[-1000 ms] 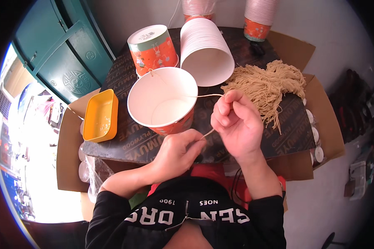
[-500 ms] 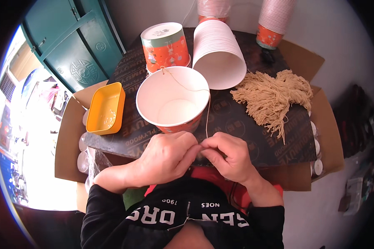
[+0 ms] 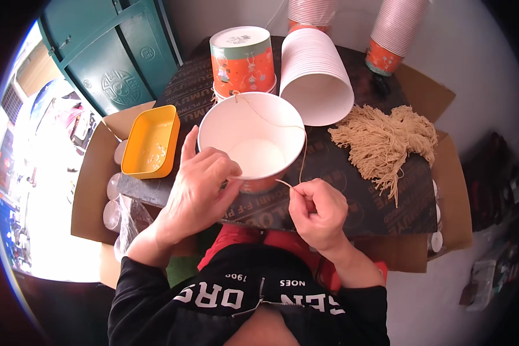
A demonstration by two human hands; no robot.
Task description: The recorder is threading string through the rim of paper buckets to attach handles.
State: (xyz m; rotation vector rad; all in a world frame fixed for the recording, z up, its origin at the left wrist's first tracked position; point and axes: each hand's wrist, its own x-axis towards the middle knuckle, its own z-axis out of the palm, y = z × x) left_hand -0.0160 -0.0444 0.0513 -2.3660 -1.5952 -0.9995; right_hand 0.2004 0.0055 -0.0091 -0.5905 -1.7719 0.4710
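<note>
A white-lined paper bucket (image 3: 259, 153) stands upright at the table's near side, with orange showing low on its outside. A thin beige cord (image 3: 304, 150) is tied through its far rim, crosses the opening, drops over the right rim and reaches my right hand. My right hand (image 3: 319, 210) is closed in a pinch on this cord, its loose end sticking out toward the bucket. My left hand (image 3: 202, 184) is at the bucket's near-left rim, thumb and fingertips closed about the edge, one finger raised along the side. The bucket wall's near-left part is hidden behind it.
Behind stand an upturned orange-and-green bucket (image 3: 242, 63) and a lying stack of white buckets (image 3: 317, 81). A beige cord bundle (image 3: 386, 141) lies right, a yellow tray (image 3: 151, 141) left. More stacked buckets (image 3: 392, 34) stand at the back. Open cartons (image 3: 92, 202) flank the dark table.
My hands have come apart. The left has gone forward to the bucket's rim; the right has shifted slightly right with the cord. The whole view has also shifted a little.
</note>
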